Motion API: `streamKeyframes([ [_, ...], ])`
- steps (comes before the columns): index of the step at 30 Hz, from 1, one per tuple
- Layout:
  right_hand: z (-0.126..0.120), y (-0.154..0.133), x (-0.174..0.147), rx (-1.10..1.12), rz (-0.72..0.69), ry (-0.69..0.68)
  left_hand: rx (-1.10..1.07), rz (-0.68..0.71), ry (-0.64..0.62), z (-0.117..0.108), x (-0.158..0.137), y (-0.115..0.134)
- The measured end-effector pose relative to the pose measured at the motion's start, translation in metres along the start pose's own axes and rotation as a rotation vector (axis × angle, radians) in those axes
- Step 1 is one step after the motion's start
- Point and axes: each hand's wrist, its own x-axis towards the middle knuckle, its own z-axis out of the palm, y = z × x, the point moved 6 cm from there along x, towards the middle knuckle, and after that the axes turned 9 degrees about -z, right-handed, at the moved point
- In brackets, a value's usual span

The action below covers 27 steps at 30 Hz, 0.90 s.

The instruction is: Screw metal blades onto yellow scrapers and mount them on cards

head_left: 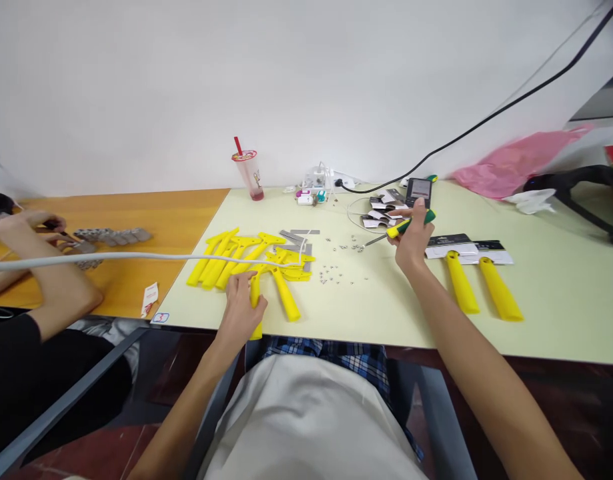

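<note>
My left hand point(241, 303) grips the handle of a yellow plastic scraper point(257, 299) near the table's front edge. Beside it lies another yellow scraper point(286, 301), and a pile of several more yellow scrapers point(236, 257) spreads out behind. My right hand point(412, 239) holds a green and yellow screwdriver point(400, 229), its tip pointing left toward small scattered screws point(336, 260). Grey metal blades point(295, 237) lie behind the pile.
Two finished yellow scrapers point(479, 287) lie at right. A phone point(418, 191), packets, a power strip point(331, 180), a drink cup point(249, 172) and a pink bag point(516, 163) sit at the back. Another person's hand point(29, 223) works at the left on the wooden table point(176, 213). A white cable point(136, 256) crosses the table.
</note>
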Motion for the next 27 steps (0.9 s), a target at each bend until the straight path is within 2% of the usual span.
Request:
streamKeyframes([
  [5, 0.013, 0.015, -0.003, 0.034, 0.079, -0.105, -0.068, 0.009, 0.057, -0.023, -0.006, 0.013],
  [10, 0.02, 0.02, -0.009, 0.118, 0.15, -0.123, -0.139, 0.015, 0.105, -0.05, -0.008, 0.022],
  [14, 0.027, 0.022, -0.013, 0.221, 0.263, -0.221, -0.355, -0.043, 0.109, -0.063, 0.009, 0.019],
  [17, 0.034, 0.021, -0.017, 0.248, 0.293, -0.333, -0.595, -0.054, 0.122, -0.067, 0.038, 0.022],
  [20, 0.042, 0.019, -0.024, 0.229, 0.283, -0.435, -0.869, -0.066, 0.118, -0.061, 0.078, 0.034],
  [22, 0.048, 0.018, -0.03, 0.221, 0.265, -0.481, -1.082, -0.077, 0.067, -0.048, 0.107, 0.049],
  [25, 0.061, 0.011, -0.036, 0.153, 0.204, -0.569, -1.279, -0.095, -0.127, -0.015, 0.146, 0.074],
  [27, 0.077, 0.003, -0.037, 0.074, 0.146, -0.665, -1.37, -0.17, -0.262, 0.011, 0.163, 0.084],
])
